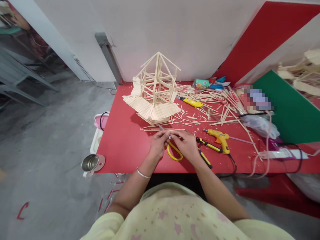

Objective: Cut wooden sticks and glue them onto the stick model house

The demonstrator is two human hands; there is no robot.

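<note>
My left hand (160,141) and my right hand (185,141) meet low over the front of the table, fingertips pinched together. What they pinch is too small to make out. A pair of scissors with yellow handles (175,156) is right at my fingers; its metal tip (161,127) shows beyond them, and the middle is partly hidden. I cannot tell whether my fingers grip it. Just past my hands stands a tower-like model of thin wooden sticks (158,86), with slatted roof panels (142,106) around its lower part. Loose sticks (162,129) lie between it and me.
On the red table (120,140), a yellow glue gun (220,138), black-and-yellow pliers (210,145) and a yellow utility knife (191,101) lie to the right among scattered sticks (212,103). A metal cup (91,163) is at the front left corner. Plastic bags (260,126) and a green board (290,110) are farther right.
</note>
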